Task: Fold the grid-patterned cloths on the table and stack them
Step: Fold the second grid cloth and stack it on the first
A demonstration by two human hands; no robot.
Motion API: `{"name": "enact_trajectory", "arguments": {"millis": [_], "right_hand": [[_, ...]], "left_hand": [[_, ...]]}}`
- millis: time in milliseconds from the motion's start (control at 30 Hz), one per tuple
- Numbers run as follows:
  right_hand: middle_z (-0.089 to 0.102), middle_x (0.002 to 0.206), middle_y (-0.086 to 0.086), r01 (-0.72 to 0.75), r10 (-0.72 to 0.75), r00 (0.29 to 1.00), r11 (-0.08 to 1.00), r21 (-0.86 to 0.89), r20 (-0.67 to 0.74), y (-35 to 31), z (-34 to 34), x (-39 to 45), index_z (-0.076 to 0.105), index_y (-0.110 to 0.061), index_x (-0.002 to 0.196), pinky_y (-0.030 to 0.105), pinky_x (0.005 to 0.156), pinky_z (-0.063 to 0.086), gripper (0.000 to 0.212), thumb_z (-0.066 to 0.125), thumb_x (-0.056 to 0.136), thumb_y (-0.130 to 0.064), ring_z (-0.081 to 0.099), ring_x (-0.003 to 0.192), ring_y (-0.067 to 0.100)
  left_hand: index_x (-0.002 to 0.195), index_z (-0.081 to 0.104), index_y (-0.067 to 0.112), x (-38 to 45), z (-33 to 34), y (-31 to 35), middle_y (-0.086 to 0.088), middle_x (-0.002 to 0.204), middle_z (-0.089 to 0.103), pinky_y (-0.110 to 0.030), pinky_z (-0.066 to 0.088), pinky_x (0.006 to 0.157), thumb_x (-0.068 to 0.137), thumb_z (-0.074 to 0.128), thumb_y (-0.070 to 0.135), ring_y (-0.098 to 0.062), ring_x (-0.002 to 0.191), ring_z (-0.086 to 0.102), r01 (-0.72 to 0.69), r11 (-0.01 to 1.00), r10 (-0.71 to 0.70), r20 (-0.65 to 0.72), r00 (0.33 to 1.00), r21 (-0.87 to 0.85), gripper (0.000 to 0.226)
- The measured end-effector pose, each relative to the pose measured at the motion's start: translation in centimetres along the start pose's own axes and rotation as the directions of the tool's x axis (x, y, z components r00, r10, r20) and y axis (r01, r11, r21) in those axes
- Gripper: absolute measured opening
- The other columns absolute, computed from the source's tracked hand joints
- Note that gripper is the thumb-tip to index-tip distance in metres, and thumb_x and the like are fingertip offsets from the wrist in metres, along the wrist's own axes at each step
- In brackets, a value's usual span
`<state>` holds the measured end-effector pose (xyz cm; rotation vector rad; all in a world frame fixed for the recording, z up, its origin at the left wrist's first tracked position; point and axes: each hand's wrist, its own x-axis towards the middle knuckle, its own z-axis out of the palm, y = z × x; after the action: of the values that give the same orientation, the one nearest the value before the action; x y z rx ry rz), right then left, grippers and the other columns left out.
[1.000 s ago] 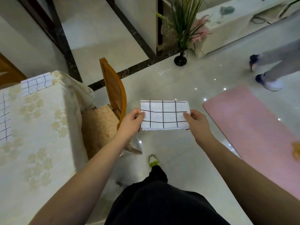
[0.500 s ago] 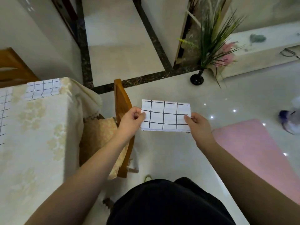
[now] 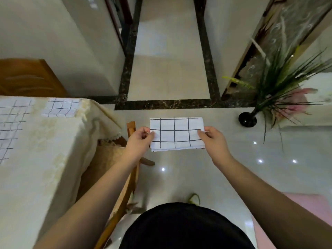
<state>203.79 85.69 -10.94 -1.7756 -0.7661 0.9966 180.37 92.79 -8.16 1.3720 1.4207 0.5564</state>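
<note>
Head cam: folded cloth point(image 3: 177, 134) hangs mid-air over the floor, long axis running L–R btwn your hands, left hand point(image 3: 139, 141) and right hand point(image 3: 212, 140) each pinching a short end, w/ table point(image 3: 53, 150) and small folded cloth point(image 3: 61, 107) off to your left, so left hand's nearer; no readable writing.

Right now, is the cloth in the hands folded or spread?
Folded: the grid-patterned cloth is a small rectangle with layered edges visible along its bottom.
</note>
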Motion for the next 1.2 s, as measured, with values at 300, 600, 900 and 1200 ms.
{"name": "enact_trajectory", "arguments": {"millis": [300, 600, 900, 1200], "right_hand": [[0.071, 0.096, 0.003, 0.059, -0.043, 0.978, 0.995, -0.075, 0.203, -4.5, 2.9, 10.0, 0.067, -0.012, 0.107, 0.026, 0.071, 0.050, 0.017, 0.060, 0.093, -0.020, 0.066, 0.086, 0.016], [0.072, 0.092, 0.003, 0.125, -0.063, 0.931, 0.980, -0.152, 0.359, -9.5, 11.3, 19.7, 0.068, -0.013, 0.097, 0.035, 0.078, 0.053, 0.012, 0.062, 0.091, -0.022, 0.068, 0.087, 0.019], [0.072, 0.095, 0.005, 0.145, -0.028, 0.858, 0.971, -0.189, 0.513, -13.9, 20.3, 26.3, 0.066, -0.014, 0.095, 0.032, 0.071, 0.051, 0.008, 0.061, 0.092, -0.019, 0.068, 0.085, 0.020], [0.070, 0.090, 0.000, 0.249, 0.007, 0.670, 0.940, -0.234, 0.743, -16.9, 30.4, 33.6, 0.065, -0.017, 0.094, 0.027, 0.068, 0.049, 0.004, 0.062, 0.092, -0.017, 0.066, 0.080, 0.014]], "left_hand": [[0.097, 0.061, 0.014, 5.4, -1.4, 2.1, 0.005, 0.077, 0.068, -0.015, 0.046, 0.057, 0.095, 0.058, 0.027, 0.003, 0.061, 0.064, 0.062, 0.997, -0.072, -0.212, 0.975, -0.055, 0.013], [0.094, 0.061, 0.014, 13.9, -6.6, 2.0, 0.001, 0.078, 0.070, -0.018, 0.047, 0.057, 0.094, 0.059, 0.027, 0.001, 0.057, 0.063, 0.123, 0.974, -0.190, -0.390, 0.901, -0.191, 0.013], [0.091, 0.059, 0.016, 20.2, -12.7, 0.7, -0.007, 0.080, 0.066, -0.029, 0.047, 0.048, 0.093, 0.058, 0.031, -0.018, 0.062, 0.057, 0.208, 0.947, -0.304, -0.466, 0.831, -0.245, 0.015], [0.085, 0.060, 0.018, 23.9, -15.5, -1.3, 0.002, 0.076, 0.063, -0.021, 0.043, 0.052, 0.090, 0.062, 0.024, -0.011, 0.063, 0.056, 0.228, 0.867, -0.478, -0.605, 0.637, -0.444, 0.008]]}}
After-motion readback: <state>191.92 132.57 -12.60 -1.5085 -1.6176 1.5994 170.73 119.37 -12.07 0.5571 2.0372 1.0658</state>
